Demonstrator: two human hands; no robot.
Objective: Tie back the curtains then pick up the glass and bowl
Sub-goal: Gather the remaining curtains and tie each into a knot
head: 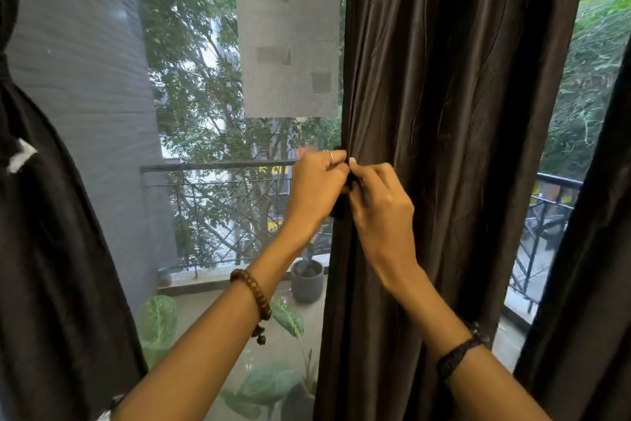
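Two bare forearms reach up from the bottom edge toward the window, the left one wearing a brown beaded bracelet [254, 297] and the right one a thin black wristband [456, 357]. Both hands meet at the left edge of the dark brown curtain [444, 113], which hangs gathered in long vertical folds in the middle of the view. Left hand [316, 190] has its fingers curled, a ring on one of them, and pinches a dark tie-back strip [341, 210] against the curtain's edge; a short end of the strip hangs just below that hand. Right hand [379, 202] is curled too, thumb and forefinger nipping the same strip right beside the left fingertips, so the two hands touch. A second dark curtain [51, 215] fills the far left, already drawn in at a waist high up, and a third dark panel [587, 284] runs down the right edge. Through the mesh screen lie a balcony railing [218, 166], a grey plant pot [307, 279] on the balcony floor, broad pale-green leaves [158, 321] lower down and trees beyond. A pale rectangular patch [288, 34] sits on the screen above the hands. Neither glass nor bowl appears in view
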